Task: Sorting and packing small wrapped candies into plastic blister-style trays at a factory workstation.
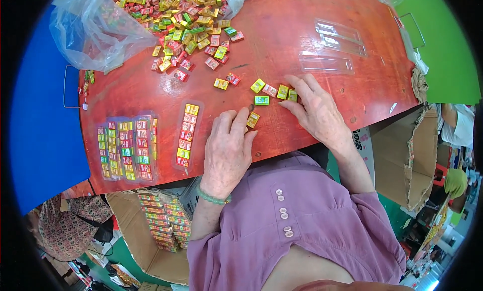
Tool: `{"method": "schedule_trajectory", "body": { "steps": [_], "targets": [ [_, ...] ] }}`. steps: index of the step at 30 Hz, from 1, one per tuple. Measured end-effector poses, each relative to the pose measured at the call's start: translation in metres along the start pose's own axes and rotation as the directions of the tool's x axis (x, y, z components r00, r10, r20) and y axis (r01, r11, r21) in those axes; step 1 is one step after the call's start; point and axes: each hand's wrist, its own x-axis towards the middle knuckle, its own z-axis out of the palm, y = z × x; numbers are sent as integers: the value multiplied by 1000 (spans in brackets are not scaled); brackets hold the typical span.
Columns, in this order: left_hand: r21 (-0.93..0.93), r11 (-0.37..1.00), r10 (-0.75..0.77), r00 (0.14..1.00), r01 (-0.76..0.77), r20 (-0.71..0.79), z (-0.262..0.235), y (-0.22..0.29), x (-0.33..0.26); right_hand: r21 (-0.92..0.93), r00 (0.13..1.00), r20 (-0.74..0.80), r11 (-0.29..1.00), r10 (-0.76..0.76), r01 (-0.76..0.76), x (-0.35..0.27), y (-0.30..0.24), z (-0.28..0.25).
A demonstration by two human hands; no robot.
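Observation:
My left hand (227, 150), with a green bead bracelet at its wrist, is on the red table. Its thumb and index finger are closed about a small yellow box (253, 120). My right hand (317, 110) rests with thumb and index finger apart, beside a yellow-green box (292, 95) partly under its fingers. Next to that lies another yellow-green box (283, 92). Between my hands are a green box (261, 100), a red-and-white box (270, 90) and a yellow box (257, 85). Left of my left hand, a clear tray (187, 135) holds one row of such boxes.
Several filled trays (127, 149) overlap at the left. A heap of small boxes (186, 24) spills from a clear plastic bag (95, 34) at the far left. Clear empty trays (327, 63) lie far right. Cardboard cartons (405, 155) flank me below the table edge.

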Motion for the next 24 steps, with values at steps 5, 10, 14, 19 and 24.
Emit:
{"method": "schedule_trajectory", "body": {
  "steps": [5, 10, 14, 19, 24],
  "targets": [
    [27, 999, -18, 1000, 17, 10, 0, -3, -5, -35, 999, 20, 999, -37, 37, 1, 6, 6],
    [56, 997, 54, 998, -54, -12, -2, -3, 0, 4, 995, 69, 997, -75, 75, -3, 7, 0],
    [103, 987, 128, 992, -127, -11, -4, -4, 8, -21, 995, 85, 999, -43, 45, 4, 4, 0],
    [40, 991, 126, 991, -128, 50, -4, 0, 10, -64, 988, 137, 995, -70, 80, 17, 3, -2],
    [-10, 988, 157, 985, -156, 67, 0, -2, 14, -14, 969, 227, 995, -98, 104, 27, 2, -6]
  ]
}}
